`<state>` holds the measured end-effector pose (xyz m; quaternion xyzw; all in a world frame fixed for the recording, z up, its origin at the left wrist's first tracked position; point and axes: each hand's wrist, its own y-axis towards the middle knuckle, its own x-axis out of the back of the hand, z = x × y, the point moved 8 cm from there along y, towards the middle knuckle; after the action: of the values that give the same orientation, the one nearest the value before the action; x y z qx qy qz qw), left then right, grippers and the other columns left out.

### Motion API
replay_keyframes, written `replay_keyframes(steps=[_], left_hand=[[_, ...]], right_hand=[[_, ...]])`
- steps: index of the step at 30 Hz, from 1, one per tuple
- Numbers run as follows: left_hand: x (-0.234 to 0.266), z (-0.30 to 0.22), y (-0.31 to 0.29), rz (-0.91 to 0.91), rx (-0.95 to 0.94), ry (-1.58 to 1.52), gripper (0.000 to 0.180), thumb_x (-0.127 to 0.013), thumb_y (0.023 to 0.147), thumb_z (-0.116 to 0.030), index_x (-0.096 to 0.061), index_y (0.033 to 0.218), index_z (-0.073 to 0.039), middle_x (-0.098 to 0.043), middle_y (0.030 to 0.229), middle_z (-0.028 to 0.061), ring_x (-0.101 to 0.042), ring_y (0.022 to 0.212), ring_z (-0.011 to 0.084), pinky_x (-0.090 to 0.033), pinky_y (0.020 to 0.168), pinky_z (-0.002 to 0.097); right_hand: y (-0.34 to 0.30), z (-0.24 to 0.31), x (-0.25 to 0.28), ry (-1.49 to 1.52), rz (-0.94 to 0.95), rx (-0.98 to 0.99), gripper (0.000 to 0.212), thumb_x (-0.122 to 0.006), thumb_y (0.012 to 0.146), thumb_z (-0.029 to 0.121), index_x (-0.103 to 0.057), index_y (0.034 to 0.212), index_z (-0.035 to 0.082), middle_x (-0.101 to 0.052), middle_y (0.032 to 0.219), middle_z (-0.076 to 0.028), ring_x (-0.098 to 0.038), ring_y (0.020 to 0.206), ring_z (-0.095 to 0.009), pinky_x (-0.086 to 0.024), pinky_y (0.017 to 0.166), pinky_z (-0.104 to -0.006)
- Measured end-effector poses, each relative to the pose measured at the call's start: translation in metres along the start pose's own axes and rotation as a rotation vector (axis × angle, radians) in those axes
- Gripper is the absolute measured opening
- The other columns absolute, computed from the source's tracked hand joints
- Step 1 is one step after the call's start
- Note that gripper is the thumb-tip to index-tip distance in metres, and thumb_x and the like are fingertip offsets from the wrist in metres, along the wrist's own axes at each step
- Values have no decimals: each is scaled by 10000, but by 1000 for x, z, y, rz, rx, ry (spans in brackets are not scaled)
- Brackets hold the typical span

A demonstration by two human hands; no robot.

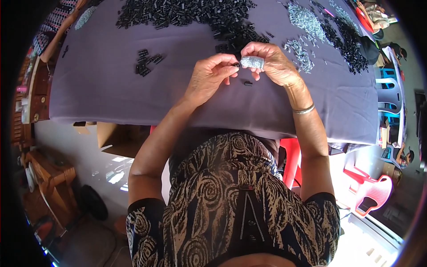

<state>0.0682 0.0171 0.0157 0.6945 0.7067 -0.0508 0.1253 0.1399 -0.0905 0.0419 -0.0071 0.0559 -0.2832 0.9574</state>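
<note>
Over the purple cloth my left hand (208, 76) pinches a small black cylindrical piece (236, 65) between thumb and fingertips. My right hand (276, 66) meets it from the right, its fingers curled in. A whitish-silver wrapping (252, 62) seems to go round one of its digits. Whatever the right fingertips hold is too small or hidden to tell. Just below the hands lies a single loose black piece (248, 83). To the left is a small group of black pieces (144, 63); behind the hands spreads a large heap of black pieces (187, 12).
Small silvery parts (307, 21) lie in piles at the back right, beside another black heap (353, 51). Another person's arm (60, 38) rests at the far left table edge. A cardboard box (120, 138) is under the front edge; a red chair (373, 193) stands right.
</note>
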Motion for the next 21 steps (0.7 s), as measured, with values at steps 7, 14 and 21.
replay_keyframes(steps=[7,14,21], left_hand=[[2,1,0,-12,-15,-16,195,-616,846,-23,-611,1039,0,-612,913,60,-589,744,113,-477,588,231],[-1,-1,-1,-10,-23,34,184,-598,861,-30,-606,1039,14,-620,889,61,-586,738,110,-484,595,231],[3,-2,-2,-47,5,20,162,-591,864,-34,-613,1018,14,-614,864,52,-578,721,103,-483,608,231]], right_hand=[[4,-13,-2,38,45,-74,229,-699,794,175,-581,889,2,-586,725,-26,-515,532,-64,-448,479,-197],[7,-16,-7,84,77,-38,234,-695,796,189,-578,877,3,-583,730,-31,-519,559,-49,-442,461,-180],[2,-14,-7,167,24,-64,193,-655,827,172,-567,909,22,-564,698,-8,-470,522,-25,-409,427,-177]])
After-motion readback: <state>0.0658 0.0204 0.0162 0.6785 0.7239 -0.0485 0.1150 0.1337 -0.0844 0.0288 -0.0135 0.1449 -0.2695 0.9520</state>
